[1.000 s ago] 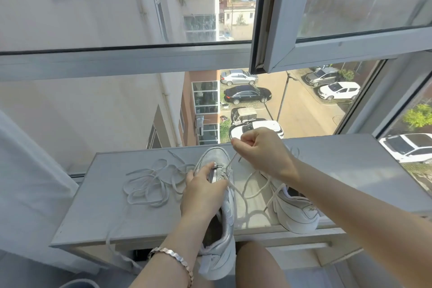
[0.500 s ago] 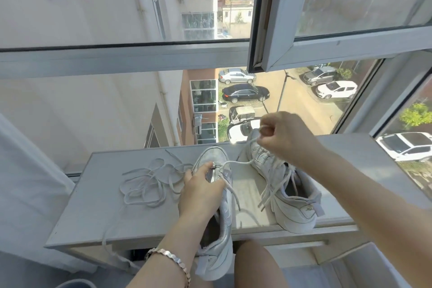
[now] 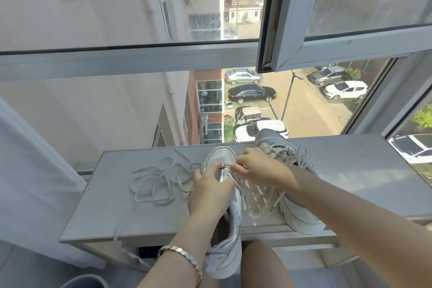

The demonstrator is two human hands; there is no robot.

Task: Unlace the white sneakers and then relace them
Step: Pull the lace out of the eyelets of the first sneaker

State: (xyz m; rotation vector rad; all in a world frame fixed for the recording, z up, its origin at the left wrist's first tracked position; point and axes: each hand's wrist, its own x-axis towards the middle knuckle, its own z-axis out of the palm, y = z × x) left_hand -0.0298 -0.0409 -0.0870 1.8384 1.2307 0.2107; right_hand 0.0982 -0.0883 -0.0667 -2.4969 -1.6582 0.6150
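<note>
A white sneaker (image 3: 230, 236) lies lengthwise on the grey table (image 3: 105, 208), its heel hanging over the front edge. My left hand (image 3: 210, 190) grips its upper near the eyelets. My right hand (image 3: 257, 167) pinches the white lace (image 3: 236, 176) right at the eyelets near the toe. A second white sneaker (image 3: 301, 213), still laced, stands to the right, partly hidden by my right forearm. A loose white lace (image 3: 159, 180) lies in a tangle on the table to the left.
The table stands against a large window; an open sash (image 3: 327, 37) hangs above right. A white curtain (image 3: 30, 182) is at the left. My knee (image 3: 264, 264) is below the table edge. One lace end dangles over the front-left edge.
My right hand, which had pulled the lace up and out to the right, has come back down to the eyelets of the near sneaker. My left hand kept its hold.
</note>
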